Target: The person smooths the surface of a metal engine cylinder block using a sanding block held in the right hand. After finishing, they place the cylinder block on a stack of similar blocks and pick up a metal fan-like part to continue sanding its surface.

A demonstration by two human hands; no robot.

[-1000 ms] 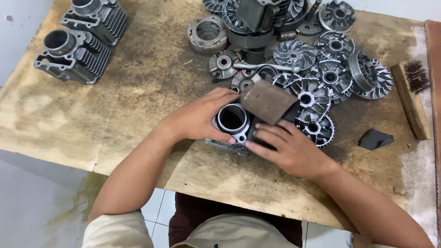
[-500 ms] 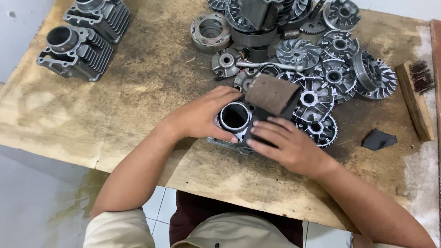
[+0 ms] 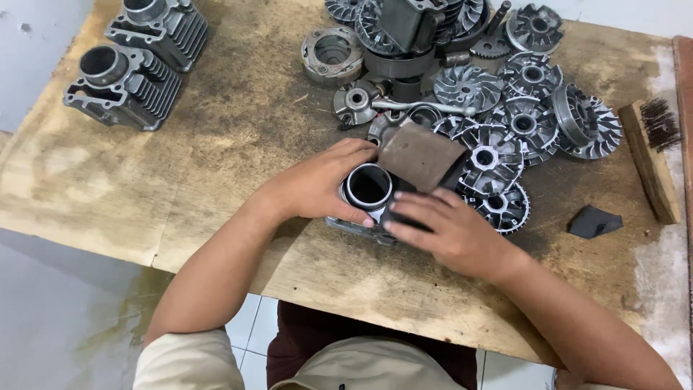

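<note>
Setting: worn, stained wooden tabletop [image 3: 216, 166] seen from above; pale tiled floor [image 3: 65, 310] shows below its near edge; a dark red board edge [image 3: 684, 108] runs along the far right.

Left hand: left hand [image 3: 317, 184] lies over the near-left side of a grey metal engine cylinder [image 3: 367, 191]; fingers curled around its sleeve and pressed close together; thumb tip resting on the cylinder's lower front.

Right hand: right hand [image 3: 451, 231] comes in from the right; fingers lie side by side and flat, pressing on the near edge of a brown sheet of sandpaper [image 3: 422, 155]; thumb hidden, so its grip cannot be told.

Cylinder: stands on the tabletop near the front edge, between both hands; its round bore faces up, open and dark inside; its lower flange shows just under the left thumb.

Sandpaper: bent over the right side of the cylinder, tilted up towards the far side; it touches the cylinder's right flank.

Far left: two more finned cylinder blocks [image 3: 123, 87], [image 3: 160, 29] sit side by side, well apart from the hands.

Far centre and right: heap of grey finned pulley discs [image 3: 523, 119] and round clutch parts [image 3: 330, 54], piled and overlapping, just behind the sandpaper.

Right edge: wire brush with wooden handle [image 3: 650, 159] lies lengthwise; a small dark scrap [image 3: 593, 221] rests near it, apart from the right hand.
</note>
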